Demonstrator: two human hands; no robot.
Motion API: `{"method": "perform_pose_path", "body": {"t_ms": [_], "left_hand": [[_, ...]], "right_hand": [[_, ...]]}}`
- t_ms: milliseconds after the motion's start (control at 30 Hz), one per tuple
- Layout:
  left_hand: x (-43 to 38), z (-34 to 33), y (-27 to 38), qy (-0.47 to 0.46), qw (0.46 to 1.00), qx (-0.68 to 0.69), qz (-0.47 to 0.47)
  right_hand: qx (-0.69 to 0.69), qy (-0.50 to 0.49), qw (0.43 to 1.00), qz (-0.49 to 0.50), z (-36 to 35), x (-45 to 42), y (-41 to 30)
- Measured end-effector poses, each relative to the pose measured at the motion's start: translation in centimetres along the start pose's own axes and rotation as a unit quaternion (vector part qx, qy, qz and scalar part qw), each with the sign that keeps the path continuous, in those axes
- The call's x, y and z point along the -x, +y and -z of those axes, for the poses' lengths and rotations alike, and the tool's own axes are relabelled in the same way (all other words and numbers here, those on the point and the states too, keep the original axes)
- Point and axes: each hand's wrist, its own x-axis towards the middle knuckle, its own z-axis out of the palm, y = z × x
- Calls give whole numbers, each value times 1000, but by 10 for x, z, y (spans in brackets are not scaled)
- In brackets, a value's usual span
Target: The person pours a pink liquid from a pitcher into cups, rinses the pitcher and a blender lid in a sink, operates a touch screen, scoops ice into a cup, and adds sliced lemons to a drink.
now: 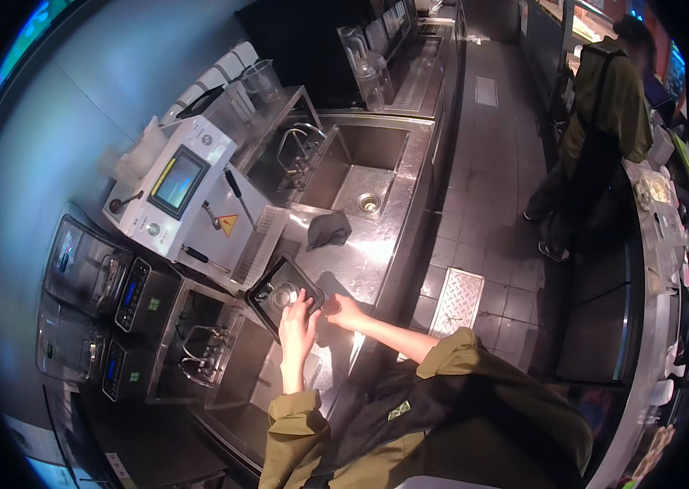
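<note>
My left hand (297,327) is at the near rim of a black rectangular tray (261,298), its fingers over the inside and its thumb by the outer edge. Inside the tray stands a round, shiny cup or small bowl (284,294), close to my fingertips. Just right of the tray, my right hand (347,313) holds a small reddish-brown translucent cup (332,304), partly hidden by my fingers. A crumpled dark cloth (328,230) lies on the steel counter (360,263) beyond both hands.
A white machine (182,183) with a screen and levers stands behind the tray. Steel sinks lie beyond (357,174) and nearer (247,370). Two covered blenders (91,263) sit at left. Across the tiled aisle, a person (601,116) stands at another counter (644,244).
</note>
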Motion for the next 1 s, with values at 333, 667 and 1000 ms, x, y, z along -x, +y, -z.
{"method": "perform_pose_path", "body": {"t_ms": [333, 667, 1000], "left_hand": [[-71, -39, 75, -32, 997, -69, 3], [-266, -81, 124, 6, 998, 23, 57], [-389, -68, 163, 266, 957, -99, 69]], "right_hand": [[-7, 67, 998, -8, 102, -51, -9], [43, -73, 996, -19, 261, -203, -105], [-40, -138, 984, 104, 342, -424, -229]]}}
